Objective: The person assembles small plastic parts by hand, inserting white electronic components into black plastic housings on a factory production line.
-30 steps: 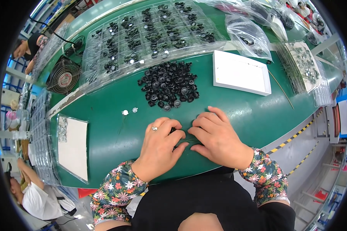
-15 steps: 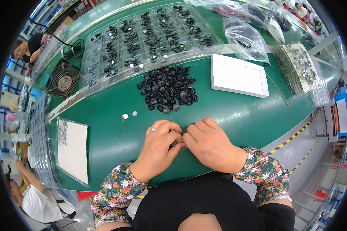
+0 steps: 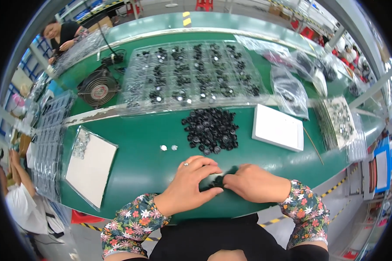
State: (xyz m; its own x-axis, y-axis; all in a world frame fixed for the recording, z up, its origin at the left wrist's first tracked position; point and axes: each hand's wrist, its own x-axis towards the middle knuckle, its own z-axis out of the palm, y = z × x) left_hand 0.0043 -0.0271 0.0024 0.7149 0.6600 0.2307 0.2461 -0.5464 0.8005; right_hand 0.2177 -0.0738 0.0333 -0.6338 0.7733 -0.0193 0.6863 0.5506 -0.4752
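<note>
Black parts (image 3: 217,181) are seen between the left hand (image 3: 188,183), thumb and fingers parted, and the bunched right hand (image 3: 258,183); whether either is clamped on them cannot be told. If loosely held, they could be dropped onto the table (image 3: 137,174).

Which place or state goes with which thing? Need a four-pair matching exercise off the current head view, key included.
Things
1. fan
2. pile of black parts
3. left hand
4. white box

Places and states
A. has a ring on one finger
B. just left of a thin stick
C. left of the clear compartment tray, behind a round wire guard
D. heaped on the near side of that tray

Right pairs: 1-C, 2-D, 3-A, 4-B
</note>
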